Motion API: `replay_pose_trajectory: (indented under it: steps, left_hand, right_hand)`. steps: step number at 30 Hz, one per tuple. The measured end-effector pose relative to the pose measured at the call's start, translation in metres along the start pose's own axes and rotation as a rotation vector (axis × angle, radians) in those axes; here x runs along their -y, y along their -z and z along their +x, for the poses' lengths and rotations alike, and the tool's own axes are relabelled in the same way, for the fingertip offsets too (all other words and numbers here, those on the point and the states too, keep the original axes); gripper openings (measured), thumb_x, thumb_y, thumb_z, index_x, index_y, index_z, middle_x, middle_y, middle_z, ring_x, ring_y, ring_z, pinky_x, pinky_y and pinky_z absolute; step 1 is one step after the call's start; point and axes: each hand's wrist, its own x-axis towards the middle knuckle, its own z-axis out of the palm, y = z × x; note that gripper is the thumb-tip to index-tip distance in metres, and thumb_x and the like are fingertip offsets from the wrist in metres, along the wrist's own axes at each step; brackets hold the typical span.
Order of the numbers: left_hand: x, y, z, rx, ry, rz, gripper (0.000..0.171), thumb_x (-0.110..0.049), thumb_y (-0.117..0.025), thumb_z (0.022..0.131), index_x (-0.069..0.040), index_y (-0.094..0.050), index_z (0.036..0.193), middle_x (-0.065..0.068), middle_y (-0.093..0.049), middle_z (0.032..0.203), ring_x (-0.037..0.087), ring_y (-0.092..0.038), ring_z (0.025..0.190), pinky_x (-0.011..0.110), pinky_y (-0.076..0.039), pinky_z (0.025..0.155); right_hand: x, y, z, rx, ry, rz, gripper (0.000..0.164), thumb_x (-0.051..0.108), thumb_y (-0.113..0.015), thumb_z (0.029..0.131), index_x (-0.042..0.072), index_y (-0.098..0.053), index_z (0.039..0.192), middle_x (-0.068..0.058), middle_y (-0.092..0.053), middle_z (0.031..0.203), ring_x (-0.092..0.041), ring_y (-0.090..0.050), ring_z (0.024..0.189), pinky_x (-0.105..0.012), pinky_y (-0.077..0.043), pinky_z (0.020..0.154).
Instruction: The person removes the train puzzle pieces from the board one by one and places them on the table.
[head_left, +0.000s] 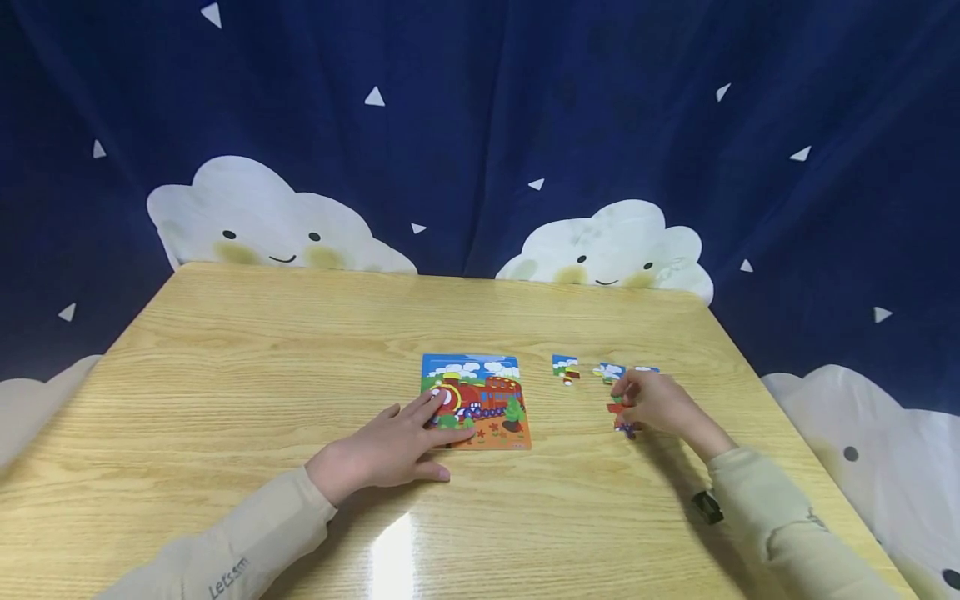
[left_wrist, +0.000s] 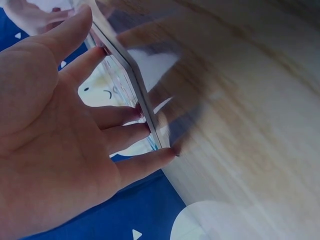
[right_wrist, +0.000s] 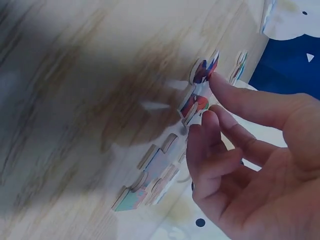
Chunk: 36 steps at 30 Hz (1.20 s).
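A train jigsaw puzzle in a thin flat tray lies mid-table, showing a red engine and carriage under a blue sky. My left hand rests on its left side with spread, straight fingers; in the left wrist view the fingertips lie over the edge of the tray. To the right, my right hand pinches a red and blue puzzle piece between thumb and fingers, low over the table. Part of that piece is hidden by the fingers. Beyond the hand lie loose sky-coloured pieces, partly covered by it.
Another loose piece with sky, green and red lies between the puzzle and my right hand. The wooden table ends at a dark blue curtain with white clouds and triangles. A small dark object shows beside the right sleeve.
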Motion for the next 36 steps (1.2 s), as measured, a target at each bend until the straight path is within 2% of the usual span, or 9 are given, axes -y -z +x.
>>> replay_pose_trajectory:
  steps: [7, 13, 19, 24, 26, 31, 36]
  left_hand:
    - [0.000, 0.000, 0.000, 0.002, 0.007, 0.009, 0.057, -0.044, -0.061, 0.095, -0.033, -0.044, 0.149, 0.021, -0.018, 0.160, 0.036, -0.013, 0.148, 0.063, -0.028, 0.107]
    - [-0.001, 0.000, 0.001, -0.001, -0.001, 0.014, 0.057, -0.043, -0.061, 0.096, -0.032, -0.045, 0.149, 0.022, -0.020, 0.159, 0.037, -0.014, 0.147, 0.064, -0.029, 0.106]
    - [0.000, 0.001, 0.000, 0.009, 0.002, -0.024, 0.056, -0.042, -0.060, 0.096, -0.032, -0.045, 0.149, 0.023, -0.018, 0.159, 0.037, -0.013, 0.148, 0.064, -0.026, 0.108]
    - [0.002, 0.001, -0.001, 0.004, -0.010, -0.056, 0.056, -0.042, -0.061, 0.096, -0.031, -0.045, 0.149, 0.022, -0.015, 0.160, 0.037, -0.010, 0.148, 0.064, -0.023, 0.109]
    - [0.003, 0.001, -0.002, 0.000, -0.015, -0.061, 0.056, -0.042, -0.060, 0.096, -0.031, -0.046, 0.148, 0.022, -0.013, 0.160, 0.037, -0.009, 0.148, 0.064, -0.023, 0.109]
    - [0.004, 0.003, -0.005, -0.001, -0.013, -0.076, 0.055, -0.043, -0.059, 0.096, -0.031, -0.046, 0.148, 0.022, -0.011, 0.161, 0.039, -0.008, 0.148, 0.064, -0.021, 0.110]
    - [0.006, 0.005, -0.010, 0.009, 0.003, -0.100, 0.056, -0.044, -0.059, 0.097, -0.031, -0.045, 0.149, 0.022, -0.009, 0.161, 0.040, -0.007, 0.147, 0.064, -0.021, 0.110]
  right_hand:
    - [-0.003, -0.004, -0.001, -0.023, 0.018, -0.050, 0.027, 0.007, -0.084, 0.073, 0.003, -0.062, 0.089, 0.000, -0.061, 0.072, -0.013, -0.054, 0.068, -0.034, -0.043, 0.065]
    - [-0.004, -0.005, 0.001, -0.030, 0.011, -0.048, 0.026, 0.006, -0.083, 0.074, 0.003, -0.061, 0.088, 0.000, -0.061, 0.072, -0.014, -0.054, 0.068, -0.034, -0.043, 0.064]
    - [0.001, -0.003, 0.001, -0.028, -0.010, -0.022, 0.025, 0.007, -0.082, 0.077, 0.002, -0.062, 0.090, 0.000, -0.060, 0.073, -0.013, -0.053, 0.066, -0.033, -0.043, 0.062]
    - [0.020, -0.004, 0.008, -0.027, 0.011, 0.109, 0.021, 0.005, -0.077, 0.083, -0.002, -0.062, 0.096, -0.003, -0.059, 0.077, -0.015, -0.057, 0.066, -0.028, -0.045, 0.055]
    - [0.032, -0.009, 0.012, 0.007, 0.032, 0.205, 0.019, 0.003, -0.073, 0.087, -0.004, -0.062, 0.100, -0.005, -0.061, 0.080, -0.019, -0.060, 0.069, -0.029, -0.048, 0.055]
    - [0.069, -0.026, 0.027, 0.088, 0.057, 0.394, 0.018, 0.000, -0.067, 0.091, -0.006, -0.063, 0.108, -0.009, -0.064, 0.089, -0.025, -0.063, 0.079, -0.033, -0.053, 0.066]
    - [0.107, -0.047, 0.044, 0.129, 0.084, 0.534, 0.021, -0.001, -0.069, 0.089, -0.007, -0.064, 0.109, -0.012, -0.067, 0.093, -0.024, -0.064, 0.083, -0.036, -0.054, 0.077]
